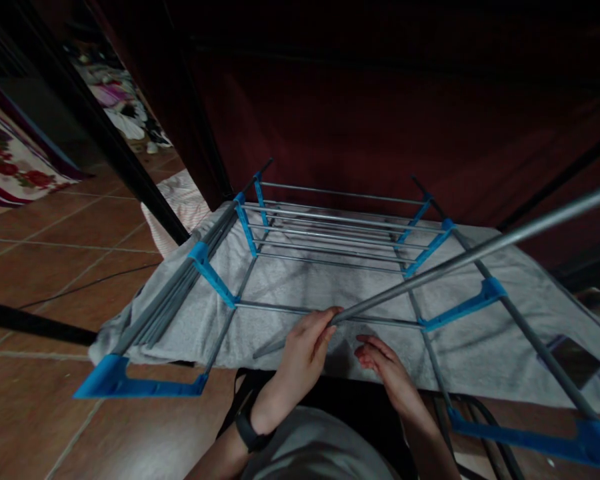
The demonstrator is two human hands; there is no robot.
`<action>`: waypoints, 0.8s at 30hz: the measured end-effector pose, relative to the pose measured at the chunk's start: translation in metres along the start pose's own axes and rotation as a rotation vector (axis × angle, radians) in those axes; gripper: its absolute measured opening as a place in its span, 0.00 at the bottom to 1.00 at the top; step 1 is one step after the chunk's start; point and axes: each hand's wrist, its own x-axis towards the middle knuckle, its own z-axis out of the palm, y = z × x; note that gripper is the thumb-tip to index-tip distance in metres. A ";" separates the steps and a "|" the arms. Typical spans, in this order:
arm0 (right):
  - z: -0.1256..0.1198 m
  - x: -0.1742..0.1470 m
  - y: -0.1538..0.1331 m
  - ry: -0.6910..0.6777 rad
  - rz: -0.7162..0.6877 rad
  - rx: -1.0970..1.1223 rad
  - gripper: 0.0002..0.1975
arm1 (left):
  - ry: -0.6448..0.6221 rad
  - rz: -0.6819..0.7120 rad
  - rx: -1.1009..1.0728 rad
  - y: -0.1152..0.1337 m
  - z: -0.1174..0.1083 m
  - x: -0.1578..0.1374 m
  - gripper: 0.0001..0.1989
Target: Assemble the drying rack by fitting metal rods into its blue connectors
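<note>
My left hand (pixel 307 347) is wrapped round a long grey metal tube (pixel 420 283), which slants up toward the right edge of the view. The tube's other end shows a little to the left of this hand. Beside it, my right hand (pixel 383 363) has its fingers partly stretched out and apart, touching nothing. In front of me lies a partly built rack of grey tubes with blue plastic brackets (pixel 215 277). Several thin rods (pixel 337 243) cross between the brackets at its far end, and one crossbar (pixel 270 307) runs closer to my hands.
A grey cloth (pixel 300 283) covers the surface under the rack. More loose grey tubes (pixel 173 303) lie bundled at the left. A dark flat object (pixel 573 360) rests at the right. Dark posts (pixel 130 180) stand at the left, before a tiled floor (pixel 70 267).
</note>
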 end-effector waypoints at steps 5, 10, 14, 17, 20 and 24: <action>-0.008 -0.002 -0.007 0.066 0.003 0.039 0.20 | -0.038 -0.007 0.197 -0.018 -0.005 -0.006 0.18; -0.015 0.000 -0.009 0.116 -0.028 0.020 0.21 | -0.090 -0.048 0.506 -0.045 -0.012 -0.018 0.19; -0.014 0.001 -0.009 0.175 -0.043 0.077 0.22 | -0.174 -0.087 0.585 -0.061 -0.012 -0.028 0.21; -0.013 0.000 -0.008 0.185 -0.044 0.157 0.23 | -0.231 -0.108 0.606 -0.069 -0.010 -0.035 0.22; -0.013 0.001 -0.006 0.187 -0.037 0.268 0.21 | -0.298 -0.106 0.617 -0.076 -0.009 -0.040 0.23; -0.018 0.006 -0.001 0.206 -0.027 0.428 0.13 | -0.364 -0.089 0.651 -0.085 -0.003 -0.045 0.25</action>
